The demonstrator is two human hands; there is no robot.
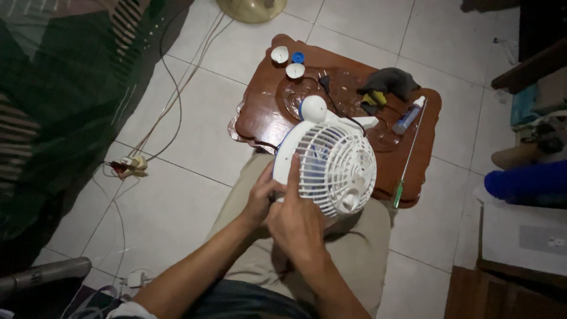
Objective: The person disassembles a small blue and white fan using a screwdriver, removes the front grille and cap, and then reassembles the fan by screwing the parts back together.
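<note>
A small white desk fan [328,159] sits tilted over the person's lap, its base end resting at the near edge of a low dark wooden table [260,112]. The left hand [258,198] grips the rim of the fan's grille from the left, and the right hand [295,221] clasps the same rim, index finger stretched up across the bars. On the table lie two white caps [280,54], a blue cap [298,57], a dark cloth [390,81], a spray bottle [409,116] and, along the right edge, a green-handled screwdriver [406,159].
</note>
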